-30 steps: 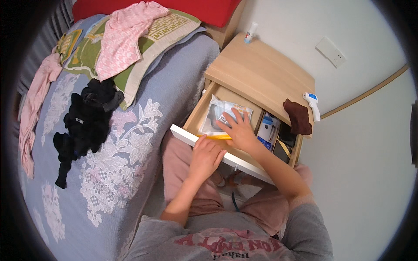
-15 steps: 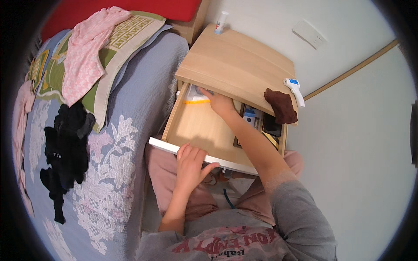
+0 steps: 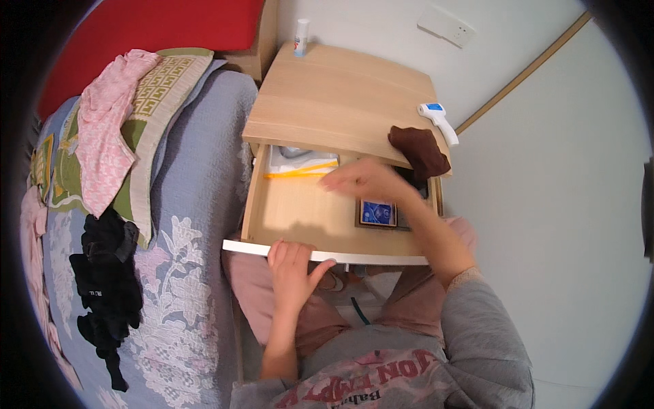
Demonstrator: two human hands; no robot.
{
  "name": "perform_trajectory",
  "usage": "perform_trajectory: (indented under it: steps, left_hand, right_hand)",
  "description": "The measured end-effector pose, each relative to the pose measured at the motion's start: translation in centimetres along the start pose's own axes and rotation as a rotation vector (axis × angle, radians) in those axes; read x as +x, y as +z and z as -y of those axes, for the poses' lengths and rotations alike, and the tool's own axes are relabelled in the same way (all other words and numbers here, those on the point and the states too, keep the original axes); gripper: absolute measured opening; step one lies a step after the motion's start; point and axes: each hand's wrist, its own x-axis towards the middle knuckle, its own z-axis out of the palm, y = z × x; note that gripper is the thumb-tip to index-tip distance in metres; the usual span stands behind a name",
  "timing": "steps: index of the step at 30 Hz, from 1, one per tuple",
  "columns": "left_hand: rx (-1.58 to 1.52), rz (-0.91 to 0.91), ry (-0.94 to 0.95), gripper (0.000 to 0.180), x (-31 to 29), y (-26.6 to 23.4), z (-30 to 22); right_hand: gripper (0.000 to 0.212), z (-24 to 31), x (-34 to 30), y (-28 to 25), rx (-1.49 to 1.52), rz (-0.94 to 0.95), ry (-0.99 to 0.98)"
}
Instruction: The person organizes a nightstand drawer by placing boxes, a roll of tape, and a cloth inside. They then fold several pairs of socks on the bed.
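Here, the wooden nightstand point(image 3: 340, 95) stands between the bed point(image 3: 191, 225) and the white wall point(image 3: 545, 225), its top carrying a small white bottle point(image 3: 301, 37) at the back edge, a white handheld thermometer point(image 3: 437, 120) at the right edge, and a dark brown cloth point(image 3: 419, 151) that overhangs the front right corner above the open drawer point(image 3: 306, 211). On the bed lie a pink garment point(image 3: 105, 129) over a green patterned pillow point(image 3: 146, 123) and a black garment point(image 3: 105, 273) nearer the seated person. The drawer is pulled out over the person's lap; its left and middle floor is bare wood, while the rear holds a clear plastic packet point(image 3: 300, 158) with a yellow strip point(image 3: 300, 173) just in front of it, and the right side holds a small blue-faced box point(image 3: 378, 213). The left hand point(image 3: 294, 269) grips the drawer's white front panel point(image 3: 327, 253), fingers curled over its top edge. The right hand point(image 3: 364, 180) hovers inside the drawer, blurred, fingers spread and flat, holding nothing, just right of the yellow strip and above the box.
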Motion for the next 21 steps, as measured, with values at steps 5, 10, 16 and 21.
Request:
perform_trajectory:
  steps: [5, 10, 16, 21]
  left_hand:
    - [0.007, 0.003, 0.041, 0.04, 0.1, 0.5, -0.2]
    - [0.053, -0.034, 0.067, 0.037, 0.2, 0.3, -0.3]
    - [0.062, -0.035, 0.086, 0.036, 0.1, 0.5, -0.2]
    - [0.087, -0.029, 0.068, 0.038, 0.1, 0.1, -0.5]
  right_hand:
    - [0.032, -7.5, -6.2, -13.0, -0.642, -1.039, 0.358]
    - [0.042, -17.3, -9.1, -17.3, -0.83, -0.66, 0.841]
    - [0.051, -18.0, -10.3, -17.2, -0.635, -0.736, 0.771]
    - [0.053, -12.7, -12.7, -16.5, 0.335, -0.984, 0.479]
